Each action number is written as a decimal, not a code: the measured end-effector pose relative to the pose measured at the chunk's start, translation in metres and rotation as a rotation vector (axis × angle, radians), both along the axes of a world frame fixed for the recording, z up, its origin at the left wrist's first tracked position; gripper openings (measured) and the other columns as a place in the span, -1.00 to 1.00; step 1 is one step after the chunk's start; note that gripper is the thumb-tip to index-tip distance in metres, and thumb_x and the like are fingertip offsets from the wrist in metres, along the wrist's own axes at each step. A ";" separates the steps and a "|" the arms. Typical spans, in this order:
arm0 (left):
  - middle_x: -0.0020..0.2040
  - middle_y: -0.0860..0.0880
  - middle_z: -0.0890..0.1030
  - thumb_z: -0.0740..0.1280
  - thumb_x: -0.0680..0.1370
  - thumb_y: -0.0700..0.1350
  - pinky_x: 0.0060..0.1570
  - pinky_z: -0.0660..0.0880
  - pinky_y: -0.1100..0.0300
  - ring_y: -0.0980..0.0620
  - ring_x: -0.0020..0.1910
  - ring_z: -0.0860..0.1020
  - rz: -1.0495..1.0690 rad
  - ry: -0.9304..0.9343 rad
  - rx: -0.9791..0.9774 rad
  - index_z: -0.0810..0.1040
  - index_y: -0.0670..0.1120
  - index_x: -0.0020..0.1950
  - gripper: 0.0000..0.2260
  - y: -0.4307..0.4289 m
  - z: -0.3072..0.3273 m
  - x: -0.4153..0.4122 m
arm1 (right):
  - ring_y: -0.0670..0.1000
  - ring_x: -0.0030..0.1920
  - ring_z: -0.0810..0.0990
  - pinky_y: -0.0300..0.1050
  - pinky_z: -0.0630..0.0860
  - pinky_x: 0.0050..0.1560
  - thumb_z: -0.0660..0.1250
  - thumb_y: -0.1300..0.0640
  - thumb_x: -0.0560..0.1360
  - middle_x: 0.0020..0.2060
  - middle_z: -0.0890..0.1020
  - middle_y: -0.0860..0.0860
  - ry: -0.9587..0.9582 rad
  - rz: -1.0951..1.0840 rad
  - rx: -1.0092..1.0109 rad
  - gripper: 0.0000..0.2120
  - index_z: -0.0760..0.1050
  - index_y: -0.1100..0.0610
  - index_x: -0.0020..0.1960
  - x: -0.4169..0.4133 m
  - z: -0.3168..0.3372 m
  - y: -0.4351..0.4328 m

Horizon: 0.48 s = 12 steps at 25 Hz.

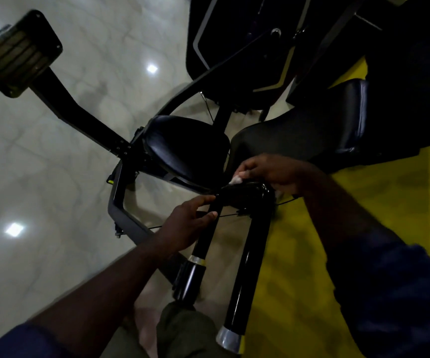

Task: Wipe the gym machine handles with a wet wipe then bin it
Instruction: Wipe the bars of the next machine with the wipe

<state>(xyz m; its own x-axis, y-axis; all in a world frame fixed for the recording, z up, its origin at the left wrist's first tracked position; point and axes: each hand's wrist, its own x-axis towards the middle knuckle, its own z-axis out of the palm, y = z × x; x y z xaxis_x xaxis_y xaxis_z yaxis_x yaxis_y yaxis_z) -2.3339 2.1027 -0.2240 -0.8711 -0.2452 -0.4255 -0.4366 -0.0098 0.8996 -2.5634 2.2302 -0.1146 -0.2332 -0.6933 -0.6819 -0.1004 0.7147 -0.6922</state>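
**Handle** (248, 254): a glossy black U-shaped bar is lying at centre frame, with its bend pointing away from the wearer and both legs running back toward the camera. The thicker right leg is ending in a silver cap (228, 341). The thinner left leg is carrying a silver-and-yellow collar (197, 260) above a black grip (186, 282).

**Wet wipe** (236, 180): a small white wad is sitting on top of the bend, mostly hidden under fingers.

**Right hand** (273, 171): it is pinching the wipe with curled fingers and pressing it against the bend. A dark blue sleeve (395, 293) is covering the arm.

**Left hand** (190, 223): it is wrapping fingers and thumb round the thinner leg, just below the bend.

**Seat pad** (185, 146) and **back pad** (312, 130): both black, they are sitting beyond the handle.

**Foot plate** (17, 52): ribbed, it is standing at upper left on a black arm.

**Floor** (53, 164): pale glossy tile is reflecting lights at left, and a yellow area (364, 182) is showing at right.
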 end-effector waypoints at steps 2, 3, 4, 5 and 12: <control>0.10 -0.03 0.73 0.40 0.63 -0.01 0.02 0.63 0.09 0.10 0.01 0.71 -0.005 -0.013 -0.002 0.51 0.08 0.44 -0.63 0.002 0.009 -0.001 | -0.02 -0.06 0.68 -0.21 0.59 -0.11 0.31 0.26 0.61 0.02 0.72 0.15 -0.063 -0.206 -0.123 -0.73 0.54 0.41 0.23 0.002 0.025 0.034; 0.11 -0.02 0.72 0.39 0.64 -0.03 -0.02 0.63 0.11 0.11 0.00 0.71 -0.004 -0.016 0.001 0.51 0.08 0.44 -0.65 0.003 0.014 -0.003 | 0.04 -0.01 0.67 -0.14 0.59 -0.04 0.33 0.25 0.60 0.07 0.71 0.22 -0.061 -0.234 -0.191 -0.73 0.56 0.40 0.22 0.006 0.032 0.049; 0.15 0.00 0.70 0.37 0.65 -0.04 -0.02 0.64 0.08 0.09 0.00 0.70 0.001 -0.017 0.012 0.50 0.09 0.44 -0.65 0.004 0.019 -0.004 | 0.08 0.01 0.66 -0.11 0.58 -0.02 0.35 0.24 0.59 0.08 0.70 0.26 -0.033 -0.272 -0.231 -0.75 0.58 0.38 0.19 0.012 0.033 0.056; 0.22 0.04 0.67 0.36 0.66 -0.03 0.03 0.67 -0.01 0.07 0.04 0.70 0.011 -0.011 0.022 0.49 0.11 0.45 -0.65 0.005 0.020 -0.005 | 0.08 -0.03 0.65 -0.13 0.56 -0.05 0.35 0.23 0.59 0.04 0.69 0.27 0.017 -0.325 -0.241 -0.78 0.60 0.36 0.16 0.019 0.030 0.052; 0.36 0.10 0.56 0.33 0.68 -0.07 0.22 0.62 -0.08 0.20 0.13 0.66 0.003 -0.039 0.047 0.44 0.08 0.51 -0.61 0.013 0.033 -0.010 | -0.03 -0.15 0.63 -0.21 0.59 -0.18 0.34 0.21 0.62 -0.15 0.69 0.02 -0.079 -0.934 -0.496 -0.93 0.60 0.18 0.04 0.079 -0.019 0.064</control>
<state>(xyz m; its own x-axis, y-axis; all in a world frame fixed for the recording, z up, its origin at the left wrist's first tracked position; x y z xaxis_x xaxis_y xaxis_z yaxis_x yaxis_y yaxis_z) -2.3443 2.1161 -0.1908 -0.8527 -0.2269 -0.4705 -0.4715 -0.0534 0.8802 -2.4845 2.2939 -0.1332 -0.7842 -0.4672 -0.4083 0.4010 0.1206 -0.9081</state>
